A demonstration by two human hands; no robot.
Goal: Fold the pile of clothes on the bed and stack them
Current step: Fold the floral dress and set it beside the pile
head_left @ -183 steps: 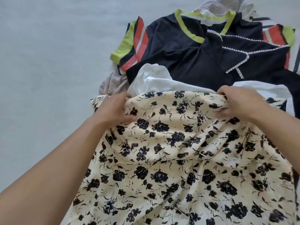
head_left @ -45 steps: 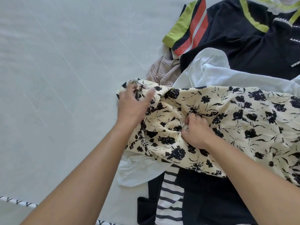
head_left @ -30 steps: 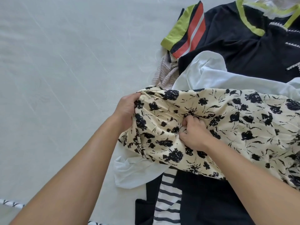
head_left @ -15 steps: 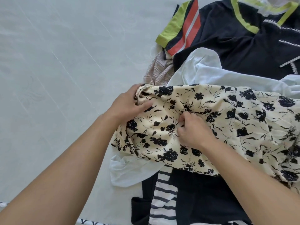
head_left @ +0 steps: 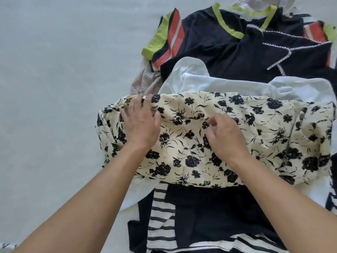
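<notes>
Landmark: floral garment [head_left: 228, 143], cream with black flowers, folded into a wide band lying across the clothes pile on the pale grey bed sheet [head_left: 54, 88].

Left end of it: left hand [head_left: 140, 123] flat, palm down, fingers straight and spread, pressing the fabric near its top-left corner. Nothing gripped.

Just right of that, near the garment's middle: right hand [head_left: 224, 136] on the fabric, fingers loosely bent, tips touching the cloth. Can't tell if it pinches any fabric. Hands are apart.

Behind the garment: beige textured piece [head_left: 144, 83] at the left, white garment [head_left: 209, 81] touching its far edge, navy shirt [head_left: 209, 44] with lime and red sleeve trim further back.

In front of it: black-and-white striped garment [head_left: 160, 220] and a dark garment [head_left: 209, 216], partly under its near edge.
</notes>
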